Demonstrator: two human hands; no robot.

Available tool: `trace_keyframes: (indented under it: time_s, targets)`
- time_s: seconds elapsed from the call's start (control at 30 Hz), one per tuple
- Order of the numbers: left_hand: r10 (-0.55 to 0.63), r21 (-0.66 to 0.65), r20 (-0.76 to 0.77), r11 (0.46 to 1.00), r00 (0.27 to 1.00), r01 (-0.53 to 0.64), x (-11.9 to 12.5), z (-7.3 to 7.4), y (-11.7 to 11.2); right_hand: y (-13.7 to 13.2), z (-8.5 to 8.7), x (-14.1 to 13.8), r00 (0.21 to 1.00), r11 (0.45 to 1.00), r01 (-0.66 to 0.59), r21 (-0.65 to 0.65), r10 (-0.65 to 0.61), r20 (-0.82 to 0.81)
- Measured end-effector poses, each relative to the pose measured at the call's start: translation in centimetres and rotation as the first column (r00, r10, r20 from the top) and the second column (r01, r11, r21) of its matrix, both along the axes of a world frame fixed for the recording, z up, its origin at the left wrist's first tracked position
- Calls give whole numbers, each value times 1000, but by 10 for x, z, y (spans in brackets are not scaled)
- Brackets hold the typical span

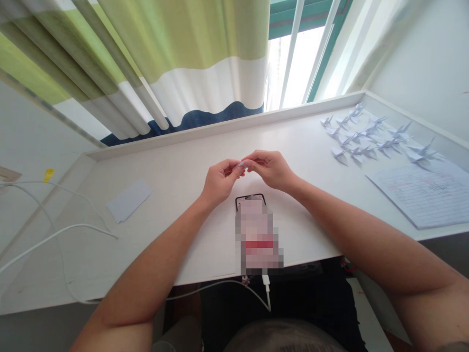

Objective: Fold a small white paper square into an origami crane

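Both hands: I'm seeing left hand (219, 182) and right hand (269, 168) pinching one small paper piece (241, 165) between fingertips; hovering above desk (176, 176)
Phone (256, 230): lying just below hands
Cranes (370, 134): sitting far right

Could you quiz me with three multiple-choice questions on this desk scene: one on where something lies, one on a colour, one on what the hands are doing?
1. Where do the folded paper cranes lie?
A. at the desk's far right corner
B. on the phone
C. on the floor

2. What colour is the charging cable?
A. black
B. white
C. red

3. What are the two hands doing?
A. resting flat on the desk
B. typing on the phone
C. pinching one small paper piece together

Answers:
1 A, the paper cranes cluster near the right wall on the desk.
2 B, the charging cable is white.
3 C, the left hand and right hand meet on the paper piece, above the phone.
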State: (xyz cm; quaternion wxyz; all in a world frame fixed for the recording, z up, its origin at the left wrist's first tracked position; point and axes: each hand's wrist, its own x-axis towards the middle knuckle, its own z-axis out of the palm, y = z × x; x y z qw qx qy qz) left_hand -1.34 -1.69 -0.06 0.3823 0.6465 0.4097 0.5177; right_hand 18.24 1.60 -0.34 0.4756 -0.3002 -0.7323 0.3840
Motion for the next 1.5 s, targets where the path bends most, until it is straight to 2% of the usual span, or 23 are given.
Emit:
trace_keyframes:
  time_s: [0.17,0.27,0.47,0.67,0.8,0.93,1.07,1.17,1.23,1.4,1.5]
  targets:
    - [46,38,-36,998,998,-45,-2,3,-2,-2,4,2,999,980,23,199,-32,38]
    - [72,94,-79,993,994,-65,-2,6,-4,-5,7,2,999,974,24,227,-32,33]
    - [69,123,-72,991,995,-60,0,8,-8,-8,10,-1,1000,995,15,98,-13,-25]
    - [42,86,53,995,998,-46,0,6,-6,-10,13,-6,986,999,-23,-45,15,-164]
    - [73,90,86,993,994,-80,0,6,-5,-10,10,-7,974,993,-79,-91,57,-219]
    - [79,81,61,993,995,-83,-3,8,-4,-11,10,-4,977,990,-96,-100,75,-198]
    - [72,35,95,997,993,-76,-2,8,-3,-11,10,-5,982,990,-67,-122,44,-181]
    - [43,-24,207,999,977,-39,2,5,-1,-10,10,-10,964,986,5,-169,-49,-261]
    - [43,-48,223,998,974,-33,4,4,0,-10,9,-13,944,977,41,-208,-106,-312]
    - [102,-75,212,993,972,-88,6,1,2,-12,6,-18,945,972,11,-235,-87,-316]
    - [123,-122,245,988,962,-96,6,1,1,-12,3,-18,950,973,47,-225,-113,-290]
